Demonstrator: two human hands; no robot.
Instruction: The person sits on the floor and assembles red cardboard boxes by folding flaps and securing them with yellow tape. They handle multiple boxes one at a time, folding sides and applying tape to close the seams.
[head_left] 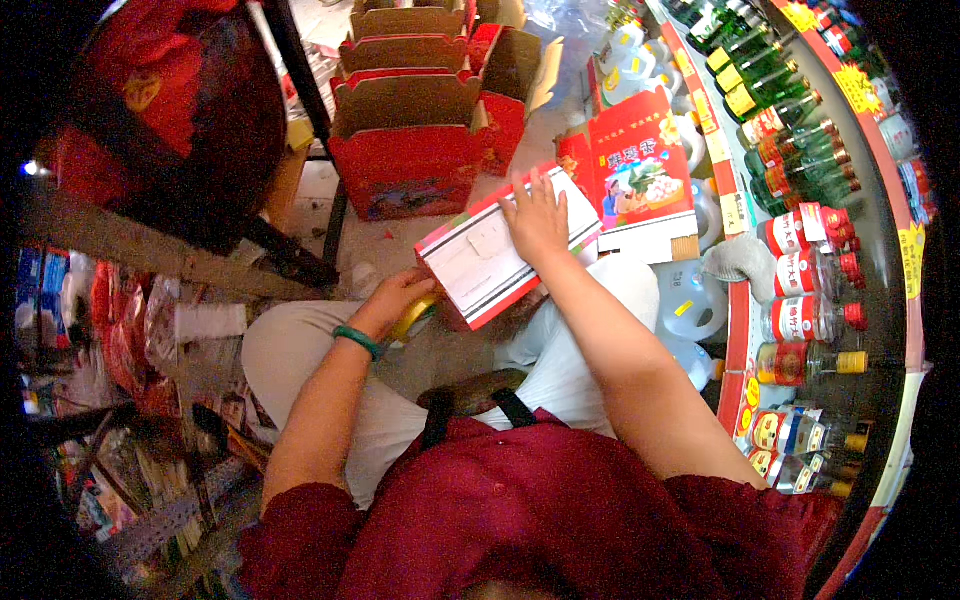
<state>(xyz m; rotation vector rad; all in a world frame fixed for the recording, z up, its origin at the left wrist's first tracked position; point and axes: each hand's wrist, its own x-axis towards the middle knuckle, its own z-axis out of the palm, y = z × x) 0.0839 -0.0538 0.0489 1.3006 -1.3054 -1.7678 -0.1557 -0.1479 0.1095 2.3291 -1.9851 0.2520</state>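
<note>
A flat-lying carton, white with red edges and dark stripes, rests tilted above my knees. My right hand is spread over its white face, fingers apart and palm down. At the carton's lower left end, my left hand is closed round a yellow roll of tape. Its fingertips are by the carton's edge and partly hidden. A green bangle circles the left wrist. Just beyond my right hand, a red printed carton leans against the shelf.
Several open red cardboard boxes stand in a row ahead. Along the right runs a shelf of green and clear bottles, with large plastic jugs at its foot. A dark metal frame and packaged goods are on the left.
</note>
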